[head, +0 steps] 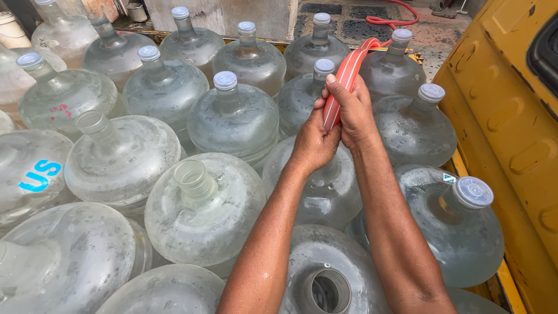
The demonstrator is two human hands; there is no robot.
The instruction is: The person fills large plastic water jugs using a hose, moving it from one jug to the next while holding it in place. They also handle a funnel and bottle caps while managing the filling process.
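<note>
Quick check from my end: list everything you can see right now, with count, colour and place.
capped water jugs: about ten, clear with pale caps, back rows and right side
uncapped water jugs: at least three, clear, front left and bottom centre
hose: one, red, flattened, running from the hands back to the ground
yellow panel: one, scuffed, right edge
left hand: closed on the hose, centre
right hand: closed on the hose, beside the left

hose (347, 78): red with pale stripes
jugs (232, 119): clear, grey-blue caps
truck side (511, 116): yellow, scuffed, right of frame
</note>
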